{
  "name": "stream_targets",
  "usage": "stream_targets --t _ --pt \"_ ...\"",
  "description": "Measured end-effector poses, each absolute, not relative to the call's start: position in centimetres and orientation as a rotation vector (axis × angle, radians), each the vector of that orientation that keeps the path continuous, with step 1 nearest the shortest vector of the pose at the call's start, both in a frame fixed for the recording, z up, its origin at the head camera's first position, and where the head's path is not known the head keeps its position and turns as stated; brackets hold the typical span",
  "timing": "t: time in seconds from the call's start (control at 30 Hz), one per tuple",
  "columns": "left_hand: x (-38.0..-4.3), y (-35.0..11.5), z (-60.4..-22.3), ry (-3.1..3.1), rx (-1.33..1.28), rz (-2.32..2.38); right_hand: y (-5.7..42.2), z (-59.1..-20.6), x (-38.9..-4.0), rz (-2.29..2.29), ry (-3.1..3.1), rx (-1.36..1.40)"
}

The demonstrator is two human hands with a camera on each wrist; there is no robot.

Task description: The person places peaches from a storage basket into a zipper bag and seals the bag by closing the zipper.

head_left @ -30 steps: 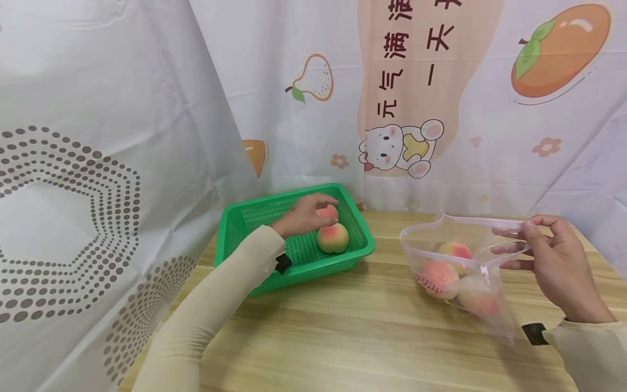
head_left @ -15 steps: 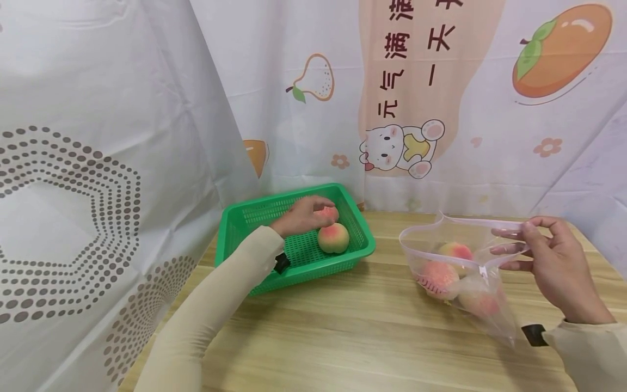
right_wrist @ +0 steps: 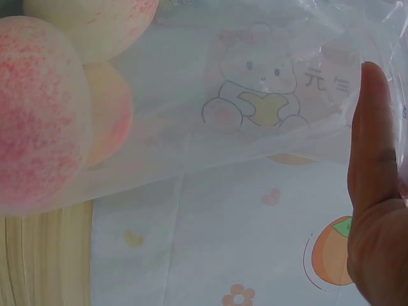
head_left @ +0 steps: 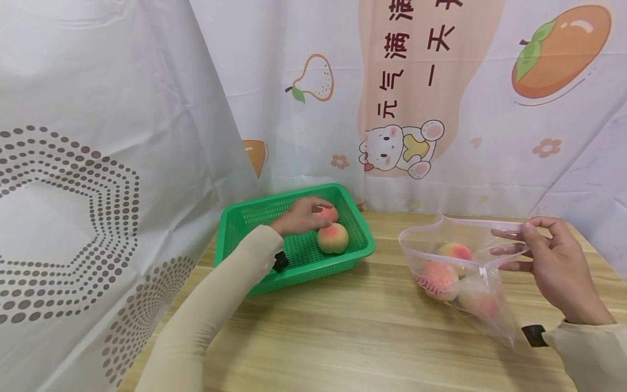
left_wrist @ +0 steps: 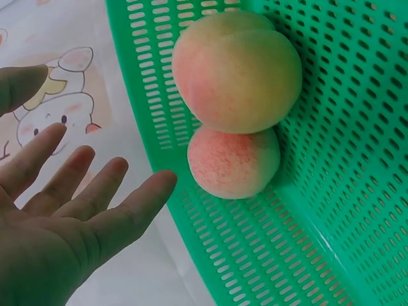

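My left hand (head_left: pixel 299 216) hovers inside a green plastic basket (head_left: pixel 313 272), fingers spread and loosely bent, apart from two peaches at the basket's right end. One pale yellow peach with a red blush (head_left: pixel 333 239) lies nearer; a pinker peach (head_left: pixel 329 214) sits just behind it. Both also show in the left wrist view, where the left hand (left_wrist: pixel 83 217) holds nothing. On the right, my right hand (head_left: pixel 563 264) pinches the rim of a clear zip bag (head_left: pixel 443 256) between thumb and fingers. Its mouth gapes, and three peaches (head_left: pixel 439 279) lie inside.
All this rests on a light wood table (head_left: pixel 313 332). A printed white curtain (head_left: pixel 294 130) hangs behind the table, and a grey-dotted sheet (head_left: pixel 117 179) closes off the left side. Bare tabletop lies between basket and bag.
The left hand has shifted very slightly left, showing more of the rear peach. The right hand, bag and basket stay practically where they were.
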State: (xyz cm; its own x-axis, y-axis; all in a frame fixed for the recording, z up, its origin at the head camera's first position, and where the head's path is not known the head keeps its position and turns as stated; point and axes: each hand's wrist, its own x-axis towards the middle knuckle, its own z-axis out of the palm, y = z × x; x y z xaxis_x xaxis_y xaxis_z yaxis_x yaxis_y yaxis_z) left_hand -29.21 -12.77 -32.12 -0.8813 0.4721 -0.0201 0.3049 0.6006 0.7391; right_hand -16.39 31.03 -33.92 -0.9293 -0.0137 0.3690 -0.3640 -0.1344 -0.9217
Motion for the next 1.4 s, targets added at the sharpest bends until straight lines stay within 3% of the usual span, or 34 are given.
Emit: stream_targets --t 1.4 --pt "-30.9 -13.0 -34.2 2.569 0.606 0.938 31.4 -33.7 -16.4 2.292 -1.876 0.392"
